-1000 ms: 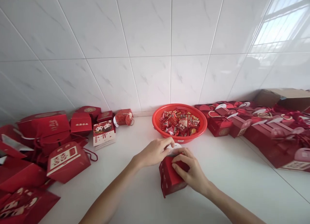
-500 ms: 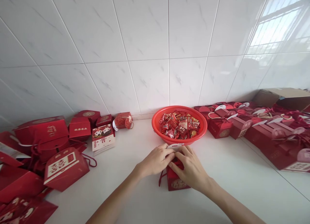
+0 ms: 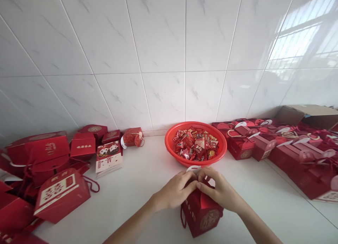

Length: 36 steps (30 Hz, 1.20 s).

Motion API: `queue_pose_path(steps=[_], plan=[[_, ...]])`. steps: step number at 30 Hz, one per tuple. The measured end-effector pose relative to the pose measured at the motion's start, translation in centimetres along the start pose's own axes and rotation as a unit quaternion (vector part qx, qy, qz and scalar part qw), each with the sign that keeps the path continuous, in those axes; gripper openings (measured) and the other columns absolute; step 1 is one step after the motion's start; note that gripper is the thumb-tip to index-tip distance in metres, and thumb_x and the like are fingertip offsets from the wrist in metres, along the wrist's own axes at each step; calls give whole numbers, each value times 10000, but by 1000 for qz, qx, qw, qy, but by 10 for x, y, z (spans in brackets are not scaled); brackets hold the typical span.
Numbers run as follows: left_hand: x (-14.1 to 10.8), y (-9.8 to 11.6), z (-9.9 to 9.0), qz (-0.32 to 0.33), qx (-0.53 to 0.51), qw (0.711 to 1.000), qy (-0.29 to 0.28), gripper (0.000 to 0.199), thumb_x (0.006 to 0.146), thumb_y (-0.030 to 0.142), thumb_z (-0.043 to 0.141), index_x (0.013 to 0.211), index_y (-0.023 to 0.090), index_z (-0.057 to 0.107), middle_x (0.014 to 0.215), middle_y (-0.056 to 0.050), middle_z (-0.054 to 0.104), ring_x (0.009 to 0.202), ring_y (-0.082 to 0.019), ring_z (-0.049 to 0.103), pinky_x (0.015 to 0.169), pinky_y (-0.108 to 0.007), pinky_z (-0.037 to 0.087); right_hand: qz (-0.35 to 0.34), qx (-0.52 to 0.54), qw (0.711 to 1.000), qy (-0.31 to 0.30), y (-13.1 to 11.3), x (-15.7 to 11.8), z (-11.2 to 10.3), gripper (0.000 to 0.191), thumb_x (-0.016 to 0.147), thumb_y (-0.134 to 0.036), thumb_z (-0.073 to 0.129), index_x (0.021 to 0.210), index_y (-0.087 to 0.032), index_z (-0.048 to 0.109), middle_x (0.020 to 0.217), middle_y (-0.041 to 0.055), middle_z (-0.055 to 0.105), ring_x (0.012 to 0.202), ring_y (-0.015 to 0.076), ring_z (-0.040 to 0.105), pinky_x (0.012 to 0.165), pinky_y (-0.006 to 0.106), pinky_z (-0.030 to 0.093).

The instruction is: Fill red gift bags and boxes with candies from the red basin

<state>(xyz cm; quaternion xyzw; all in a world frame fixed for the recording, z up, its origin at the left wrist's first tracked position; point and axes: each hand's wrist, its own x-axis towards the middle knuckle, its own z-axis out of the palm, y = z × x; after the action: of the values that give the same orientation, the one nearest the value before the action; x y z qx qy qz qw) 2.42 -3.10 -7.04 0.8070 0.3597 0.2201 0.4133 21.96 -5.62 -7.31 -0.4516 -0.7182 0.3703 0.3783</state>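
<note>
A small red gift box (image 3: pixel 202 216) with a gold round emblem stands on the white counter in front of me, turned at an angle. My left hand (image 3: pixel 175 189) grips the top of the box from the left, thumb against its flap. From the right, my right hand (image 3: pixel 218 187) pinches the same top, its thumb and fingers meeting near the left thumb. The pale end of a flap shows just beyond my fingers. A dark red cord (image 3: pixel 182 217) hangs at the box's left side. Part of the top is hidden under both hands.
Just behind the box sits a red plastic basket (image 3: pixel 169 151) of wrapped sweets (image 3: pixel 192 145). Several red boxes (image 3: pixel 63 194) lie piled at the left, beside a panda-print box (image 3: pixel 109 156). Rows of closed red boxes (image 3: pixel 241 147) and a cardboard carton (image 3: pixel 308 114) line the right.
The box has come nearer to me and turned, so more of its sides shows. Both hands have stayed on its top, with the fingers now drawn closer together. The view has tilted slightly upward.
</note>
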Motion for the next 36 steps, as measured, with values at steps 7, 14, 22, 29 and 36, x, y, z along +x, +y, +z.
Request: queue_pose_path(steps=[7,14,22,29,36], plan=[[2,-1,3,0,-75,997,24,313,985,428,479,1028,195,682,1167,-73,674,1108,-229,604,989,-336,456,-31,72,996,-38,-2,-4,-7,38,828,-225,590,844,-206,562,1140,77,655,1097,243,588,955,382,459],[-1,1,5,21,51,996,68,413,1022,424,363,1233,236,664,1232,-83,664,1178,-231,580,1079,-373,417,-41,-102,988,-108,-9,-13,-9,476,689,-90,596,1142,-215,675,1492,116,468,1446,318,316,1162,511,310],[1,2,4,7,-19,998,52,422,1010,460,376,1108,208,700,1235,-80,656,1155,-233,573,1063,-360,418,-87,-224,966,-98,-26,-20,-7,252,835,-125,557,955,-250,739,1295,86,621,1369,310,434,1089,485,429],[7,-11,5,-78,-109,987,92,409,955,524,449,759,183,564,761,-3,545,765,-176,508,740,-313,431,-89,-239,965,-59,-18,-27,-16,189,932,-307,586,1092,-277,683,1385,86,574,1347,311,460,1039,489,463],[4,-12,-18,-106,-118,987,-4,274,859,403,619,1001,181,696,1015,-37,682,948,-233,598,827,-327,446,-28,-223,972,-65,-17,-29,-23,311,907,-371,609,1201,-271,603,1333,98,600,1198,289,577,954,422,504]])
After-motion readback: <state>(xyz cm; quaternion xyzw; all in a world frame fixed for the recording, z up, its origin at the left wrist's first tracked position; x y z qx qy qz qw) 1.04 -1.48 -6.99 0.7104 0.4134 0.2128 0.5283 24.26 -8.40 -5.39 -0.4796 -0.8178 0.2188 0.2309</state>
